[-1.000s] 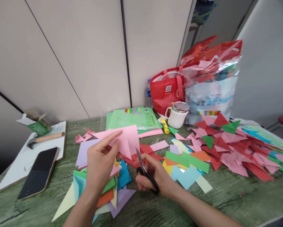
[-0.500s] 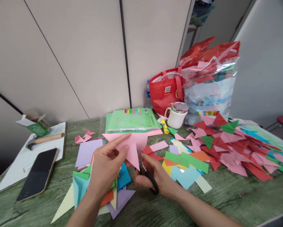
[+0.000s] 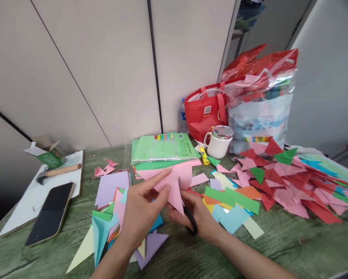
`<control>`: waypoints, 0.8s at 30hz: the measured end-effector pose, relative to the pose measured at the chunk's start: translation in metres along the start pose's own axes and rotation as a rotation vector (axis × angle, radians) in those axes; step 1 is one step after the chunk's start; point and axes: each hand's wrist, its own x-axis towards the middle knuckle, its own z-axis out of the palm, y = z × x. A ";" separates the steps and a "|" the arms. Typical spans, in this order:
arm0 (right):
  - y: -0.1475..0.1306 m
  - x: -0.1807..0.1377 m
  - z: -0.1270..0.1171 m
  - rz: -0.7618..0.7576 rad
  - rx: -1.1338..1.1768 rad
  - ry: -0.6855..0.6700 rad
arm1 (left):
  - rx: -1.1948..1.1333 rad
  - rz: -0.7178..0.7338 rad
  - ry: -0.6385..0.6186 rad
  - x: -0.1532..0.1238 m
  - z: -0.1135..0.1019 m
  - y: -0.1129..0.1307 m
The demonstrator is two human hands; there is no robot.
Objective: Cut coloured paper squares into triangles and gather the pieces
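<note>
Pinched between the thumb and fingers of my left hand [image 3: 146, 205] is a folded piece of pink paper [image 3: 174, 190], raised above the table. My right hand [image 3: 201, 215] is closed around black-handled scissors [image 3: 190, 221], whose blades reach up into the pink paper; part of the blades is hidden by it. Under my left hand lies a loose heap of coloured paper, with a light blue folded piece [image 3: 100, 232] and a purple piece [image 3: 152, 248] showing. To the right of my right hand, cut strips such as a green strip [image 3: 220, 197] and a light blue strip [image 3: 235, 217] overlap.
A large pile of folded red and pink paper [image 3: 293, 182] spreads at the right. Behind stand a white mug [image 3: 218, 146], a glue stick [image 3: 204, 155], a red bag [image 3: 201, 116] and packaged green paper [image 3: 162, 149]. Left are a phone [image 3: 50, 215] and a hammer [image 3: 60, 171].
Both hands, with the pink paper and scissors, have shifted slightly right in the view. The blades now sit deeper in the paper, and the view itself has moved a little.
</note>
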 end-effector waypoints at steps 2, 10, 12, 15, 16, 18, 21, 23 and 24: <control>0.000 0.001 0.000 0.010 -0.045 0.033 | 0.001 -0.011 -0.009 0.000 0.003 -0.001; 0.006 0.001 -0.001 -0.049 -0.210 0.141 | 0.023 -0.029 -0.033 0.002 0.007 -0.003; 0.006 0.002 -0.001 -0.055 -0.225 0.148 | 0.037 -0.028 -0.037 0.002 0.007 -0.003; 0.004 0.002 -0.001 -0.037 -0.236 0.149 | 0.047 -0.032 -0.049 0.002 0.008 -0.003; 0.003 0.002 -0.001 -0.029 -0.236 0.152 | 0.044 -0.034 -0.051 0.002 0.008 -0.003; 0.002 0.002 0.000 -0.024 -0.234 0.159 | 0.035 -0.039 -0.051 0.002 0.008 -0.003; 0.001 0.002 0.000 -0.031 -0.239 0.165 | 0.026 -0.040 -0.057 0.001 0.008 -0.004; 0.000 0.002 0.000 -0.032 -0.242 0.164 | 0.025 -0.037 -0.059 0.001 0.008 -0.005; 0.000 0.002 0.000 -0.032 -0.240 0.165 | 0.024 -0.035 -0.059 0.001 0.008 -0.005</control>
